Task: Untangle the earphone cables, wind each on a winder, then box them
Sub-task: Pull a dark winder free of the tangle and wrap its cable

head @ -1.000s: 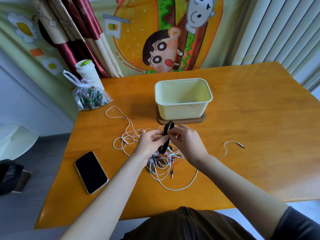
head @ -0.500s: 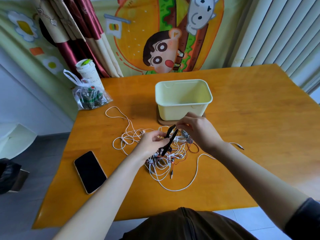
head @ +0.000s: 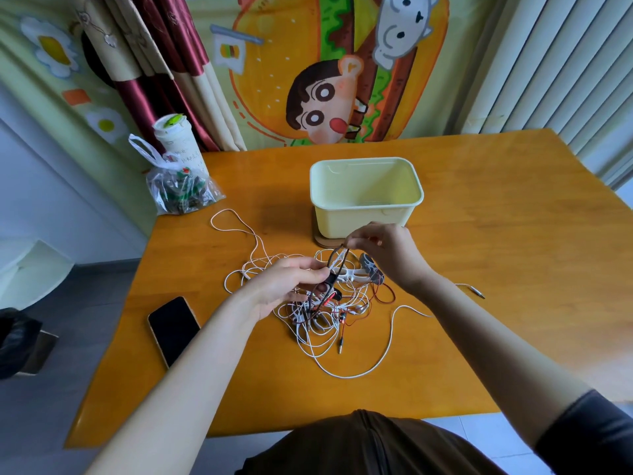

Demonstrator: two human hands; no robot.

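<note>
Our left hand (head: 284, 291) pinches the thin dark earphone cable (head: 342, 261) low, right hand (head: 387, 255) pinching its top, above the white-and-red cable tangle (head: 320, 315) nearside of the pale yellow plastic box (head: 363, 216); we should draw it out gently

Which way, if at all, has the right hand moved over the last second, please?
Yes: the right hand has moved farther from the person, up toward the box's front wall.
</note>
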